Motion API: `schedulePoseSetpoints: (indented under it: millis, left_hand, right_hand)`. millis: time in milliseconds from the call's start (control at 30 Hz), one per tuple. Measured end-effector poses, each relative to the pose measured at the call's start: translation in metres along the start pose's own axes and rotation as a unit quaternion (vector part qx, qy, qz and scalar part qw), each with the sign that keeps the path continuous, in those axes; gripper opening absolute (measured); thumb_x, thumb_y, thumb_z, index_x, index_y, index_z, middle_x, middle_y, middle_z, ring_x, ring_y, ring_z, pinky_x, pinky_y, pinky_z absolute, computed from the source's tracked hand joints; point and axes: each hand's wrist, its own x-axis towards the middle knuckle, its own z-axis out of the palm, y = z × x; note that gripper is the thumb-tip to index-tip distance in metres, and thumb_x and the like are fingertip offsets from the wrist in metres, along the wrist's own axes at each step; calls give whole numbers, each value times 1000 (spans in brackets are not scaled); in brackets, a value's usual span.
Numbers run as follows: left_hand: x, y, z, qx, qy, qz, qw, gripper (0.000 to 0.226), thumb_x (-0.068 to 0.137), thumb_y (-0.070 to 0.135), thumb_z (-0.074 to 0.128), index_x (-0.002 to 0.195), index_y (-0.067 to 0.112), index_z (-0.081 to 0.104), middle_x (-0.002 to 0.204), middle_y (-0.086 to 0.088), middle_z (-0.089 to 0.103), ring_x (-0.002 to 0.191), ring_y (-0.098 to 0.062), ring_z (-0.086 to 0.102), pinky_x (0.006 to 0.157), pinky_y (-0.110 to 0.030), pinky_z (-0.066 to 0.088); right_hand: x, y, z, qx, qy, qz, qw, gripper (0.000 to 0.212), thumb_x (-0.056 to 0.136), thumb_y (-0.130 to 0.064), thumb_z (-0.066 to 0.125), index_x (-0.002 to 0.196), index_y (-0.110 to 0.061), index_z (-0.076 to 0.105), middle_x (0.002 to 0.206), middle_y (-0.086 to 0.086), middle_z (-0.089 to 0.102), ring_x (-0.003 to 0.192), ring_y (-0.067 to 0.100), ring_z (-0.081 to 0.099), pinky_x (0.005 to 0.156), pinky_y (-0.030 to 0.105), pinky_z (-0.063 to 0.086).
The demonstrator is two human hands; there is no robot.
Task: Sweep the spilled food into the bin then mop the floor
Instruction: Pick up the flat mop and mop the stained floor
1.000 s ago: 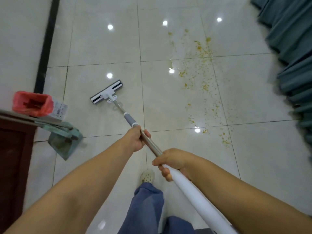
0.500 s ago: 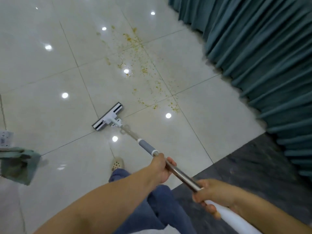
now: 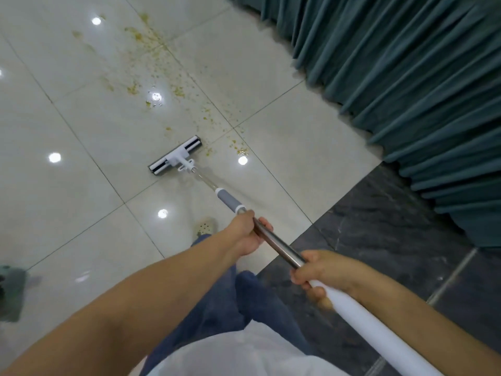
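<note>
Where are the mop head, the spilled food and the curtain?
mop head (image 3: 175, 156): head view, on its white middle bracket.
spilled food (image 3: 132, 89): head view, on a yellow clump.
curtain (image 3: 406, 63): head view, on its middle folds.

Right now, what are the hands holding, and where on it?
Both grip the mop: left hand on its metal shaft, right hand where the white grip begins.

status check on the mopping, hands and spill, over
Both gripping the mop handle: left hand forward, right hand behind. The mop head flat on the tiles at the near edge of the spilled food. Path open; curtain off to the right.
</note>
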Motion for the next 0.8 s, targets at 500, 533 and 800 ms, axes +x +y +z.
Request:
schedulePoseSetpoints:
  millis: [500,533,800]
  left_hand:
    - [83,331,29,-6,59,110,992,18,101,17,36,85,9,38,66,-4,36,52,-12,36,36,-15,43]
    - [88,356,30,-4,66,114,991,17,101,17,37,86,9,38,66,-4,36,52,-12,36,36,-15,42]
    - [127,498,48,14,107,142,984,10,100,21,36,105,12,36,66,-2,36,49,-10,35,35,-13,37]
  right_hand:
    - [140,-312,47,32,-17,-22,999,18,88,-5,61,75,-6,50,60,6,49,34,8,40,34,15,36]
    - [149,-335,53,34,-22,-26,999,18,89,-5,61,75,-6,50,60,6,48,33,7,40,34,14,35]
    - [208,-474,68,58,-66,-23,996,18,92,-12,60,77,-8,50,60,3,44,27,5,38,32,11,34]
